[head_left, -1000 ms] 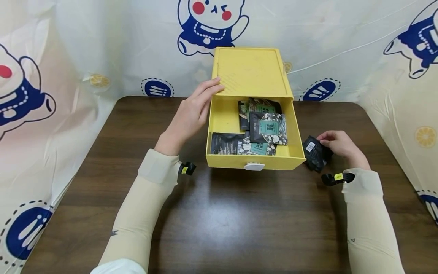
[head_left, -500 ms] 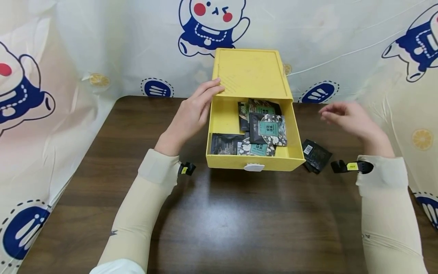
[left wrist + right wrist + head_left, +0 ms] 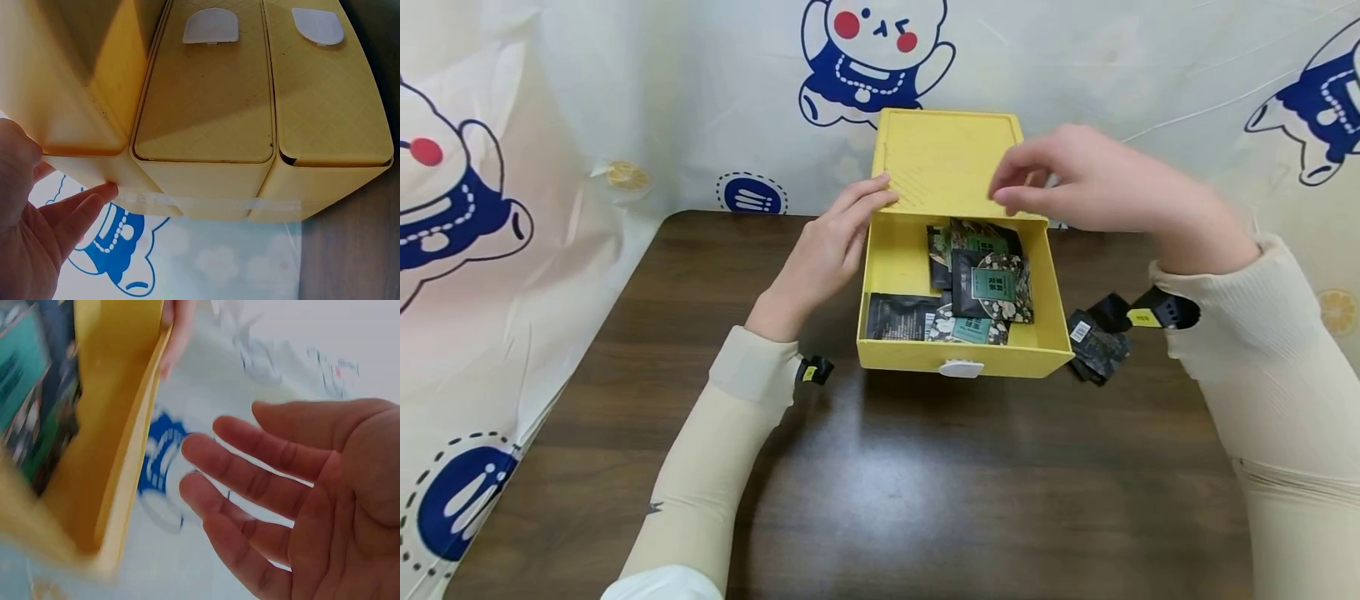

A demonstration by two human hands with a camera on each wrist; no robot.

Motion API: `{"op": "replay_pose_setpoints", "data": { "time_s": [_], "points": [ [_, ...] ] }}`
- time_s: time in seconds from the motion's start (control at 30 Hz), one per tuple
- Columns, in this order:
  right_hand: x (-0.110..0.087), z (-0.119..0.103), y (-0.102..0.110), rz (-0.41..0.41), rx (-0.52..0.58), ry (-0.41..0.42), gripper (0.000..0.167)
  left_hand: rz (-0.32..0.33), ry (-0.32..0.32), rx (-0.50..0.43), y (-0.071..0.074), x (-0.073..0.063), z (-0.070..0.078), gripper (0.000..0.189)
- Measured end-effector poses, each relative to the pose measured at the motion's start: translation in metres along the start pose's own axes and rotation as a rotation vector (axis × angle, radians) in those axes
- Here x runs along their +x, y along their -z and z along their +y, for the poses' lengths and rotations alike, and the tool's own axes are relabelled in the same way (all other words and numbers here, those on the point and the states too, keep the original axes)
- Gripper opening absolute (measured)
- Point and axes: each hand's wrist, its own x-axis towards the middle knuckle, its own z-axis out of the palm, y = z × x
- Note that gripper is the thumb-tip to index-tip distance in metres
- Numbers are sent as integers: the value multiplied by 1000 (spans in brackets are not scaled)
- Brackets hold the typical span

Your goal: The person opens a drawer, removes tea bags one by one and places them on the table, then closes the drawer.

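Observation:
A yellow drawer unit (image 3: 951,158) stands on the table with its top drawer (image 3: 898,267) pulled out. Black sachets (image 3: 992,285) with green labels and floral print lie in that drawer. My left hand (image 3: 823,258) rests its fingertips on the unit's upper left edge; in the left wrist view its fingers (image 3: 75,209) touch the yellow casing. Over the right part of the unit's top hovers my right hand (image 3: 1082,183), fingers loosely bent, holding nothing. The right wrist view shows that hand's bare palm (image 3: 319,500) beside the drawer wall.
More black sachets (image 3: 1097,346) lie on the wooden table (image 3: 895,483), right of the drawer, partly hidden by the right wrist camera (image 3: 1157,310). Two further drawers with white handles (image 3: 211,26) are shut below. A printed curtain (image 3: 685,100) hangs behind.
My right hand has let go of a black sachet on the table at right, risen and swung left over the unit. My left hand has stayed put.

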Motion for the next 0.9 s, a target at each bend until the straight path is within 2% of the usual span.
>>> {"op": "replay_pose_setpoints", "data": {
  "time_s": [0.2,0.33,0.53,0.8,0.9],
  "points": [
    [33,-41,-9,-143,2,137,21,-12,17,-1,1,1,1,39],
    [53,-54,-24,-252,8,157,22,-12,20,-6,2,-1,1,40],
    [68,-63,-48,-402,9,144,23,-6,18,-17,-1,-6,1,38],
    [76,-63,-67,-534,40,141,20,19,2,-13,-4,-8,0,38],
    [77,-63,-73,-551,44,140,19,20,-6,-14,-4,-8,0,38]
  ]
}}
